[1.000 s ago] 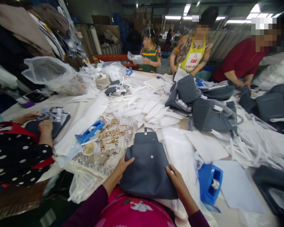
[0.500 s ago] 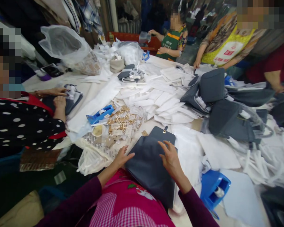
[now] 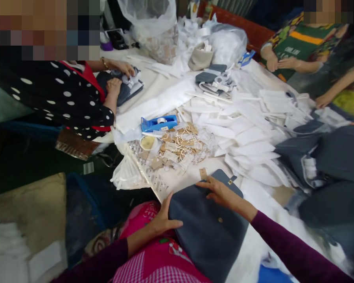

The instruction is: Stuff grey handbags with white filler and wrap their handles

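A dark blue-grey leather-look bag (image 3: 206,236) with a flap and small gold-coloured fittings lies tilted across the table edge and my lap. My left hand (image 3: 163,220) is at its left edge, thumb over the front and index finger along the side; the other fingers are mostly hidden. Near the bag's upper edge, my right hand (image 3: 222,195) rests with its fingers stretched out over the flap. A small brown tag (image 3: 203,173) lies just beyond the bag. Farther off is a pile of brown tags with white strings (image 3: 181,145).
A blue tape dispenser (image 3: 159,123) stands behind the tags. White padding sheets (image 3: 247,137) cover the middle of the table. More dark bags (image 3: 339,157) are heaped at right. A co-worker in a polka-dot sleeve (image 3: 61,94) handles a dark bag at left; others stand across the table.
My view has swung left. My left hand has come onto the bag's left edge, and my right hand has moved to its upper edge. The bag is turned slightly.
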A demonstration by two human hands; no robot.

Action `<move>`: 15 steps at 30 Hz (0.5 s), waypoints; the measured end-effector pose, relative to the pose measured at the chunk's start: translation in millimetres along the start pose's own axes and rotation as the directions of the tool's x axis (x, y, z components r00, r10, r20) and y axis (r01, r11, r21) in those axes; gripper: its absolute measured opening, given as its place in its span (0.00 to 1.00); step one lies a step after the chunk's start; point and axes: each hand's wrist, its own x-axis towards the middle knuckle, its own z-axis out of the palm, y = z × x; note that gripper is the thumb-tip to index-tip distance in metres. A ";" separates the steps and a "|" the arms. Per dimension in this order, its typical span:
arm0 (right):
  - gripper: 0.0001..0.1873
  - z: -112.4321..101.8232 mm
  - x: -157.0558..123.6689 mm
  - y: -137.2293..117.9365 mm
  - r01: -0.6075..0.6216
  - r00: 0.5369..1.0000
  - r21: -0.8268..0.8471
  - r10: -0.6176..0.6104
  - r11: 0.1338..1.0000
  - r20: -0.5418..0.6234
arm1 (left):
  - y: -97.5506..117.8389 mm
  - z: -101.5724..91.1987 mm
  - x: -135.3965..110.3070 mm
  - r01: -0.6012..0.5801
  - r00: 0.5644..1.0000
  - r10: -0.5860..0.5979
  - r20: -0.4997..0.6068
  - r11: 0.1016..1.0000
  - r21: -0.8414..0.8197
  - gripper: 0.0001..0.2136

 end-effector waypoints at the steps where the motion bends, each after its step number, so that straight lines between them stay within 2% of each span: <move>1: 0.25 -1.4 -3.8 -3.0 0.026 1.000 0.012 -0.026 1.000 0.006 | -1.6 0.5 -3.0 -0.007 1.000 0.007 -0.014 1.000 0.002 0.51; 4: 0.20 -3.9 -18.0 -9.1 0.068 0.998 -0.014 -0.068 0.998 0.002 | -7.8 0.7 -11.1 -0.034 0.999 0.034 -0.020 0.999 -0.014 0.50; 9: 0.16 -3.1 -38.3 -1.3 0.073 0.996 -0.049 -0.076 0.996 -0.047 | -18.6 -0.9 -19.4 -0.134 0.990 0.130 0.061 0.989 0.058 0.43; 13: 0.14 -6.2 -38.0 9.5 0.027 0.998 -0.024 -0.028 0.999 -0.056 | -21.2 -1.3 -21.3 -0.224 0.970 0.207 0.129 0.965 0.134 0.36; 15: 0.12 -11.0 -32.1 11.7 0.043 0.998 -0.029 -0.044 0.999 -0.047 | -19.9 -1.7 -20.7 -0.261 0.961 0.242 0.131 0.952 0.159 0.33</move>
